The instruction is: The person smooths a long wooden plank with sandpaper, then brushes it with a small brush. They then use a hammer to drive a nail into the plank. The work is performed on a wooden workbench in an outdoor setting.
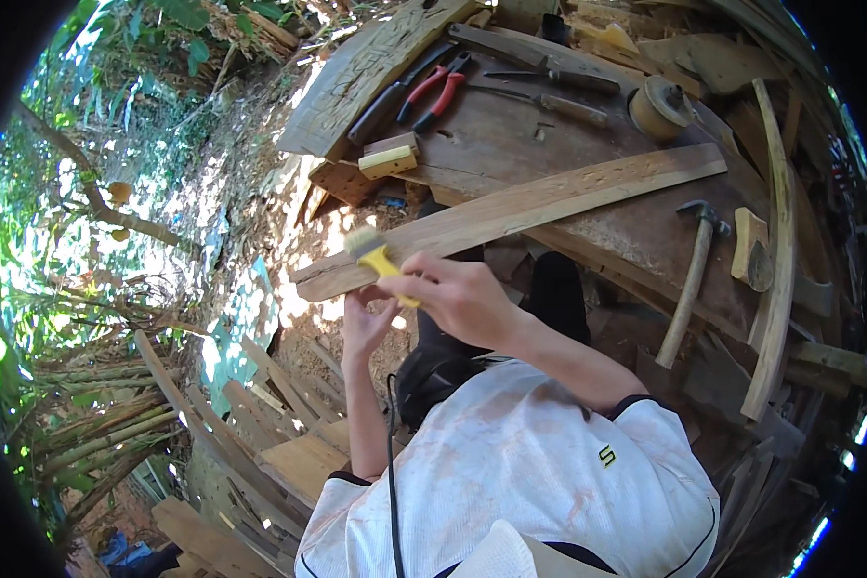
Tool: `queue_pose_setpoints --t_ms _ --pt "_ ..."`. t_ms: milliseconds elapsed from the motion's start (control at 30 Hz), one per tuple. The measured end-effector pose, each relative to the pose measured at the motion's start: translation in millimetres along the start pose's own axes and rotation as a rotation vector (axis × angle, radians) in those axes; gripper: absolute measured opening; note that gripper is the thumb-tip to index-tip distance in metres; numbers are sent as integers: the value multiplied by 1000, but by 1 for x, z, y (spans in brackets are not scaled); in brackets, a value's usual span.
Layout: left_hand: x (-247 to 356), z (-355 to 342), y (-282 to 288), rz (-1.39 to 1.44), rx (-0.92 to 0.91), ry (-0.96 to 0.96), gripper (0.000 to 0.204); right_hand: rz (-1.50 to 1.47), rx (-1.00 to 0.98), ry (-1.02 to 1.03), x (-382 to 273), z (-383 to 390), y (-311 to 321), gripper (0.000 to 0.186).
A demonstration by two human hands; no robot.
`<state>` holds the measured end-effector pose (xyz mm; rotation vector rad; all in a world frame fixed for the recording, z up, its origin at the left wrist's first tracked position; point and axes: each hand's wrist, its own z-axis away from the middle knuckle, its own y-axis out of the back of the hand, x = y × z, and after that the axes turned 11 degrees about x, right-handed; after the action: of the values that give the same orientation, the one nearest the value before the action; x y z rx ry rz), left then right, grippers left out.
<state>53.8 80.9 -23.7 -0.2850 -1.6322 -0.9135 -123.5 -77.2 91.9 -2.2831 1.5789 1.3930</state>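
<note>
A long wooden plank (549,197) lies diagonally, its right part on the wooden bench (539,135) and its left end jutting out beyond the bench edge. My left hand (366,323) grips that left end from below, fingers curled at the underside. My right hand (453,299) holds a paintbrush (383,265) by its yellow handle, with the pale bristles at the plank's upper edge near the left end; whether they touch it I cannot tell.
On the bench are red-handled pliers (443,96), long blades (568,80), a file (573,109), a round wooden spool (660,108) and small wooden blocks (388,162). A hammer (689,270) and curved strip (780,289) lie rightward. Scrap boards (289,462) surround my body; plants border the left.
</note>
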Motion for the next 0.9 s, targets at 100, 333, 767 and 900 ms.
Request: queue_pose_setpoints --t_ms 100,333,767,900 --pt "-25 14 7 -37 -59 -96 41 -211 -200 74 -8 -4 -20 39" --pt "17 5 -14 -109 -73 -161 34 -225 -193 60 -11 -14 -26 39" --pt "21 1 -12 -158 -113 -113 29 -25 91 -265 16 -4 69 30" --pt "10 2 -13 -130 -110 -90 37 -365 141 -522 20 17 121 25"
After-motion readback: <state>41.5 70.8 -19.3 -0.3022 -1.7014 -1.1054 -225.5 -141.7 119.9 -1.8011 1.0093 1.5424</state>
